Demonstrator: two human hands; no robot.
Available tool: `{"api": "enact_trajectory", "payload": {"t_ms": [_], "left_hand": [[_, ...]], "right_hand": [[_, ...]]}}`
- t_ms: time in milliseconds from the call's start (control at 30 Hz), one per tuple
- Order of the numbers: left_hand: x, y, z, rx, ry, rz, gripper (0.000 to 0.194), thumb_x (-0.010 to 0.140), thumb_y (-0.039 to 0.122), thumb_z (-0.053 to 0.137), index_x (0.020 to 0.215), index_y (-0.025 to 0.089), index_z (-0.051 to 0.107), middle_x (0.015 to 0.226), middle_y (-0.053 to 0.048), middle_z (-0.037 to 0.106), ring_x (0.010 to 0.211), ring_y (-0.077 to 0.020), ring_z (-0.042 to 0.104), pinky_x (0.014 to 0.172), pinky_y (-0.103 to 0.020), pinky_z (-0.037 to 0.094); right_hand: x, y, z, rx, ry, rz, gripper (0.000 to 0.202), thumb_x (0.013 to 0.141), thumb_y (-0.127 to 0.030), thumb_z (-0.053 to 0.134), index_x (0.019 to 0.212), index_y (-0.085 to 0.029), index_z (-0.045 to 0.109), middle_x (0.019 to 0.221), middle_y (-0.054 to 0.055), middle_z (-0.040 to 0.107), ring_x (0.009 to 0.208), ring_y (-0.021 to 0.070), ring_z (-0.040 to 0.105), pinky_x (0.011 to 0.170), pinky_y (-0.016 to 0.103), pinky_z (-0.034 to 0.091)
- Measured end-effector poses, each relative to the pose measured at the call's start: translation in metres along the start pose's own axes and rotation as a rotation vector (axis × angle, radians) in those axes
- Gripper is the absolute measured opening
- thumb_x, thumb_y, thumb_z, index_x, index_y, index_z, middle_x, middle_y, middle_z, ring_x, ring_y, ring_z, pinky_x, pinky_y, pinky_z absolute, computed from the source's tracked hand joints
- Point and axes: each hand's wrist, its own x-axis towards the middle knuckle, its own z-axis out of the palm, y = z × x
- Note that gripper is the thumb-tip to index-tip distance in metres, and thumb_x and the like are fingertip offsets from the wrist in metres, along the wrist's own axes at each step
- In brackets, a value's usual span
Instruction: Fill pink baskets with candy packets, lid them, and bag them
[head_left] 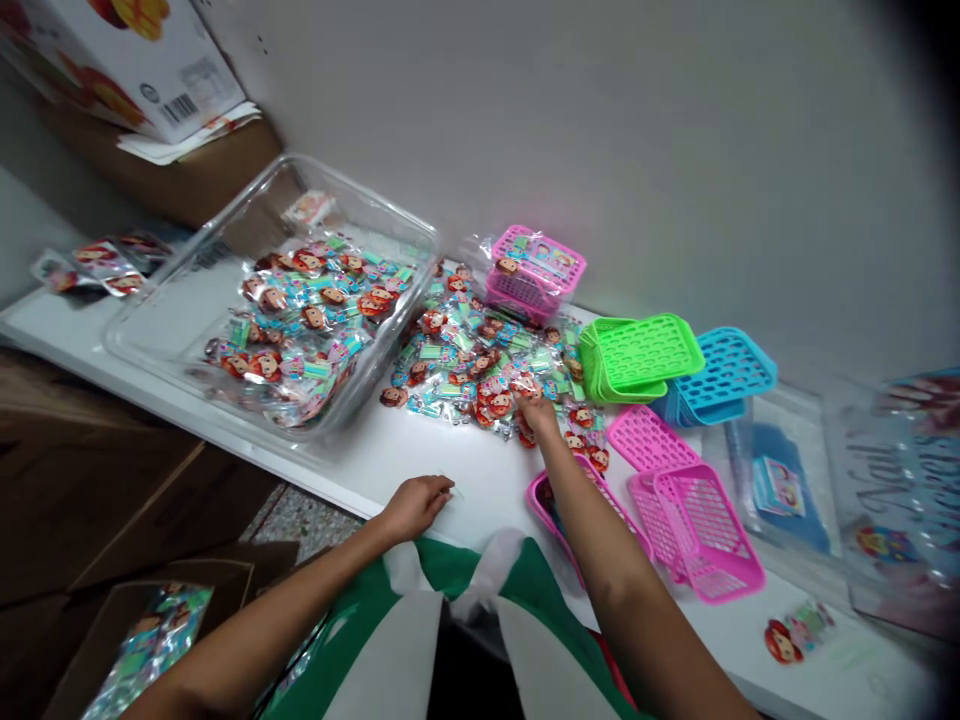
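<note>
My right hand (537, 416) reaches into the near edge of a spread pile of small clear packets (450, 350) printed with cartoon girls. Its fingers are bent down over the packets, and their tips are partly hidden. My left hand (421, 503) rests low over the white table (352, 455), its fingers curled together with a thin pale strip at the tips. Beneath my right forearm lies a pink basket (536, 495) with dark items inside. Left of the pile, a clear plastic tub (172, 290) holds many similar packets.
Green baskets (645, 355), blue baskets (724, 370) and pink baskets (705, 530) are at the right. A wrapped pink basket (534, 265) stands by the wall. Beyond are clear bags (810, 450) and a loose packet (795, 632). An open carton (82, 620) is at lower left.
</note>
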Motion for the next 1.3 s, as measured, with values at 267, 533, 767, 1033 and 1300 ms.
{"api": "enact_trajectory", "payload": {"t_ms": [267,533,767,1033,1300], "left_hand": [[-0.002,-0.013,-0.01,-0.075,0.079,-0.047,0.033,0.092,0.032,0.04,0.11,0.017,0.063,0.105,-0.008,0.069,0.095,-0.0196,0.064,0.085,-0.029,0.046],[0.036,0.004,-0.051,0.037,0.406,0.094,0.049,0.084,0.034,0.056,0.13,0.015,0.049,0.134,-0.016,0.051,0.125,-0.0275,0.045,0.104,-0.044,0.034],[0.057,0.027,-0.064,-0.266,0.099,0.209,0.076,0.063,0.042,0.078,0.129,0.016,0.052,0.134,-0.015,0.053,0.126,-0.0343,0.044,0.106,-0.05,0.03],[0.009,-0.012,-0.032,-1.372,0.119,-0.448,0.034,0.067,0.033,0.079,0.088,0.011,0.065,0.086,-0.011,0.071,0.071,-0.0189,0.068,0.062,-0.029,0.055],[0.002,-0.019,-0.041,-1.609,0.38,-0.567,0.017,0.078,0.019,0.069,0.088,0.007,0.063,0.088,-0.014,0.071,0.071,-0.0199,0.07,0.061,-0.029,0.057]], "right_hand": [[-0.024,-0.012,-0.017,-0.276,0.188,-0.144,0.022,0.084,-0.034,0.049,0.083,-0.017,0.063,0.077,0.01,0.066,0.075,0.0226,0.061,0.065,0.029,0.04],[-0.069,-0.045,-0.08,-0.268,0.058,-0.665,0.025,0.094,-0.036,0.036,0.101,-0.019,0.053,0.08,0.005,0.065,0.068,0.0188,0.059,0.063,0.027,0.039],[-0.117,-0.083,-0.074,-0.133,-0.502,-0.798,0.022,0.095,-0.036,0.036,0.096,-0.022,0.053,0.072,0.0,0.065,0.064,0.0144,0.059,0.064,0.024,0.042],[-0.063,-0.084,0.013,-0.335,-0.353,-0.672,0.028,0.095,-0.037,0.036,0.096,-0.019,0.057,0.086,0.006,0.065,0.079,0.0179,0.059,0.069,0.026,0.042],[-0.027,-0.1,0.086,-0.854,-0.153,-0.805,0.035,0.088,-0.033,0.053,0.117,-0.013,0.056,0.114,0.021,0.054,0.105,0.0311,0.048,0.083,0.038,0.04]]}}
